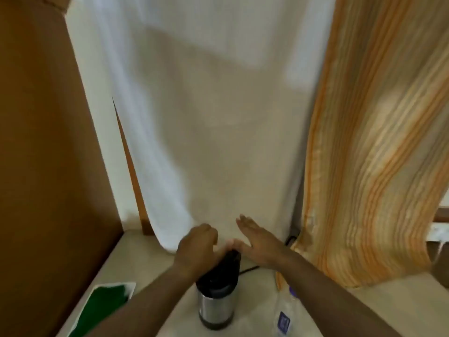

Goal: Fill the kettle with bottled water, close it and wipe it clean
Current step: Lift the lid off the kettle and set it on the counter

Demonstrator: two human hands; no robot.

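The kettle (217, 305) stands upright on the counter (255, 310) in front of me, steel body, black top. My left hand (198, 248) is curled at its raised black lid (229, 262), though I cannot tell if the fingers grip it. My right hand (258, 240) is open and flat, fingers spread, just beside the lid's upper edge. The water bottle (284, 314) is near the kettle's right. A green cloth (107, 305) lies to the left.
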